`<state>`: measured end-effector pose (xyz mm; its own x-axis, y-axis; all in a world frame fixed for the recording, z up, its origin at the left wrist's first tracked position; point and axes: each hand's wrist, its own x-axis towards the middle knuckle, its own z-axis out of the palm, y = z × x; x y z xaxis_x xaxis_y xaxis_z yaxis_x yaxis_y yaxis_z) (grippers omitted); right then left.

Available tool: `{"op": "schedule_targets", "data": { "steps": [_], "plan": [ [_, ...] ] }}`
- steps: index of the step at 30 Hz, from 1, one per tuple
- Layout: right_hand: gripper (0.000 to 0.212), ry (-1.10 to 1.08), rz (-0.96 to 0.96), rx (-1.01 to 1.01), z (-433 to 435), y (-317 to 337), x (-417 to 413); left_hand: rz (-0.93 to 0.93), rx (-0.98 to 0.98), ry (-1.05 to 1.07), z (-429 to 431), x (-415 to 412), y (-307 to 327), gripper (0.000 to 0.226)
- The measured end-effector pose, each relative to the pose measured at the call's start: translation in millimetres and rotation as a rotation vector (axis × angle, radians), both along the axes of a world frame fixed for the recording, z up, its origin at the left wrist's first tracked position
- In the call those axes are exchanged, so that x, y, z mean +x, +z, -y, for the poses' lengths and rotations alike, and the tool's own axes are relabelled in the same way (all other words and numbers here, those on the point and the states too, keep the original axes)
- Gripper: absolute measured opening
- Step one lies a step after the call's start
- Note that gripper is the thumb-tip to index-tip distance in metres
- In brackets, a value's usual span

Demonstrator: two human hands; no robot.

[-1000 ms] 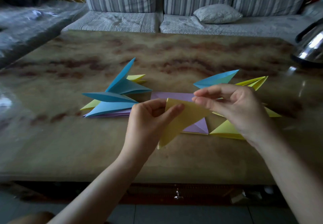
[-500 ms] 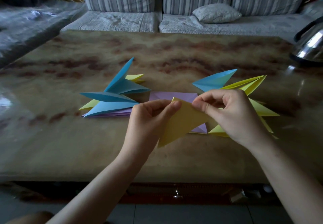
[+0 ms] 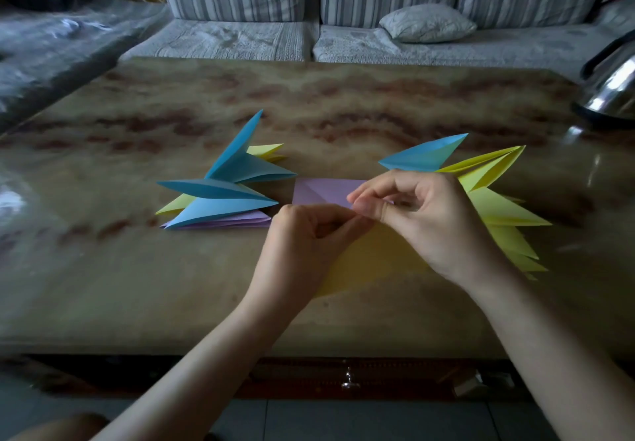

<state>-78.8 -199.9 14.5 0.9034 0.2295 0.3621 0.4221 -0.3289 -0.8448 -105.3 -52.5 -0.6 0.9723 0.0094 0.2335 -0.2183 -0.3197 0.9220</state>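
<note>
**A:** Where is the yellow paper (image 3: pixel 371 262) sitting right now?

**B:** It is hanging between the two hands, just over the near part of the tabletop (image 3: pixel 137 286), in front of the purple folded square (image 3: pixel 323 191). The left hand (image 3: pixel 309 237) is pinching its top edge between thumb and forefinger. The right hand (image 3: pixel 426 220) is pinching the same edge just beside it, so the fingertips are meeting or nearly meeting. Most of the sheet is drooping below the hands, partly hidden by them.

**A:** How are you expecting it to handle?

**B:** I am judging it to be very light and thin. It is probably going limp wherever nothing supports it and stiffening only along a crease. It looks dry rather than slippery, so a gentle pinch should be enough. A hard squeeze would be leaving a mark for good, and pulling the hands apart would be risking a tear.

**A:** So where is the best hold?

**B:** At the edge, close to the fold line, with fingertips only, much as both hands are doing. It is also worth staying clear of the blue folded units (image 3: pixel 223 196) on the left and the yellow folded units (image 3: pixel 498 210) on the right, since a brush would be scattering them.
</note>
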Motion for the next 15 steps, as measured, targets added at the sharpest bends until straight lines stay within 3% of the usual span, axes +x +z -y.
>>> {"op": "schedule_targets", "data": {
  "steps": [7,12,15],
  "plan": [
    [0.008,-0.172,-0.029,-0.038,2.1,-2.1,1.0,-0.079,-0.081,-0.055,-0.3,0.1,-0.2,0.005],
    [0.025,-0.057,-0.168,0.161,2.3,3.1,-3.2,-0.042,-0.11,-0.031,-3.1,-1.6,1.5,0.007],
    [0.028,-0.021,-0.217,0.162,5.3,3.7,-2.0,-0.042,-0.101,-0.032,-4.6,-1.6,2.5,0.01]
  ]
}}
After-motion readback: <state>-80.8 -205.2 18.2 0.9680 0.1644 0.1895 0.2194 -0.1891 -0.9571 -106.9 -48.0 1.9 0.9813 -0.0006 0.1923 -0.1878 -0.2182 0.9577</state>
